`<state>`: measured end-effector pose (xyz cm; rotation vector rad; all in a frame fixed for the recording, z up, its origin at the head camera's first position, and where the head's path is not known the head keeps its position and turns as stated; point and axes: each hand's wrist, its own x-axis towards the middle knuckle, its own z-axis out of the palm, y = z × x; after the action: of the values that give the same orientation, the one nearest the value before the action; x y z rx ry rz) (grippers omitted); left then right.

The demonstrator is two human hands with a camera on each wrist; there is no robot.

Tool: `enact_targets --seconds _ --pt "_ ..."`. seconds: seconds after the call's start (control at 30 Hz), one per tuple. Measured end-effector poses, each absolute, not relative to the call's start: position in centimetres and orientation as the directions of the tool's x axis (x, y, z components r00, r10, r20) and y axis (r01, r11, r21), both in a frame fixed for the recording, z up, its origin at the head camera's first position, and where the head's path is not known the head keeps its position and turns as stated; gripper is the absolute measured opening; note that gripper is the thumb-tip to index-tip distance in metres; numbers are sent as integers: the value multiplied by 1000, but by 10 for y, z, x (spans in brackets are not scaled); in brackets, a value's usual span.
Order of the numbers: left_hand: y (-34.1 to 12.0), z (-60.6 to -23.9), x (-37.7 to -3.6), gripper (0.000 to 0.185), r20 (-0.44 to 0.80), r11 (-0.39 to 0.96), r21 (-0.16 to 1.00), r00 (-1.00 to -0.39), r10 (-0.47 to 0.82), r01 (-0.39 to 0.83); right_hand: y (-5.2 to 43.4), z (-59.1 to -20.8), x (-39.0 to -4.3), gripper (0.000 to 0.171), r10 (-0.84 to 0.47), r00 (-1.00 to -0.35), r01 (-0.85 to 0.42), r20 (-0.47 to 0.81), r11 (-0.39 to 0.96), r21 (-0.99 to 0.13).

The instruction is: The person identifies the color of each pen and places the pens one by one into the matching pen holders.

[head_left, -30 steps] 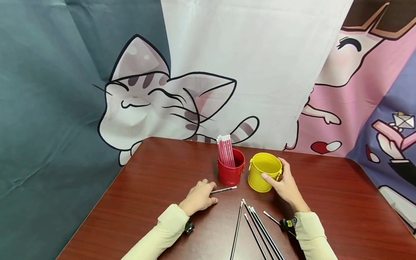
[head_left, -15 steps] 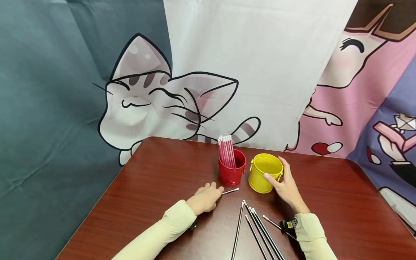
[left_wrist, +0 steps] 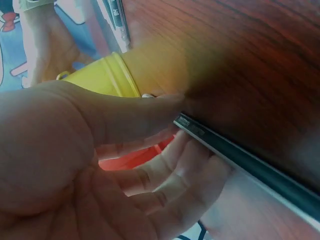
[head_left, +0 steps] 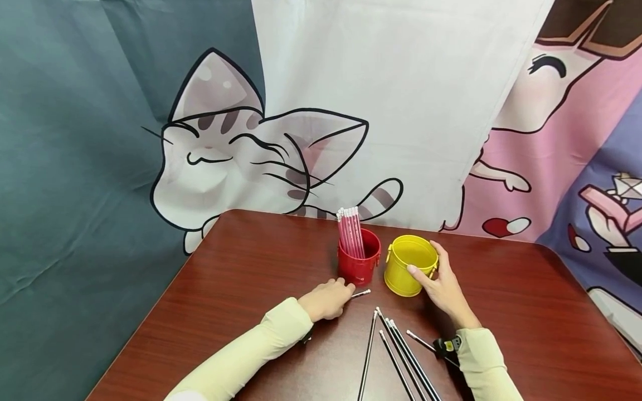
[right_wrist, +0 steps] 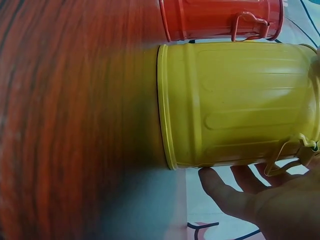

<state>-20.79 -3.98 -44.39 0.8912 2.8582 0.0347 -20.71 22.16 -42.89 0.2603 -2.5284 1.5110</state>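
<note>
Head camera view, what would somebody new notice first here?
Probably the two small buckets mid-table: a red bucket full of pink pencils and, just right of it, a yellow bucket that the right hand grips. In front of the red one, the left hand pinches a dark pencil against the table, with more black pencils fanned out nearer the person.

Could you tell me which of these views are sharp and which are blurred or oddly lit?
Head view: evenly lit and sharp, with the left hand on a pencil and the right hand round the yellow bucket; straight edges bow slightly. Left wrist view: hand very close, soft and dim, the table shadowed. Right wrist view: bucket crisp, wood grain on the left smeared.
</note>
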Motion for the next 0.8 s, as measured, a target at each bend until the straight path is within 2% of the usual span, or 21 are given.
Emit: enact_targets --seconds 0.1,0.27,0.47,0.8 --pt "-38 -442 -210 23 -138 806 72 -795 591 587 221 -427 -207 79 -55 -970 -235 237 474 -849" --pt "-37 -440 -217 12 -185 783 104 -762 621 613 220 -427 -205 78 -47 -970 -232 238 475 -849" --pt "-35 -437 -222 24 -251 766 113 -727 639 633 219 -427 -205 78 -51 -971 -231 235 471 -851" --pt "-40 -435 -217 21 -146 722 89 -708 691 686 233 -451 -219 82 -49 -975 -214 217 470 -857"
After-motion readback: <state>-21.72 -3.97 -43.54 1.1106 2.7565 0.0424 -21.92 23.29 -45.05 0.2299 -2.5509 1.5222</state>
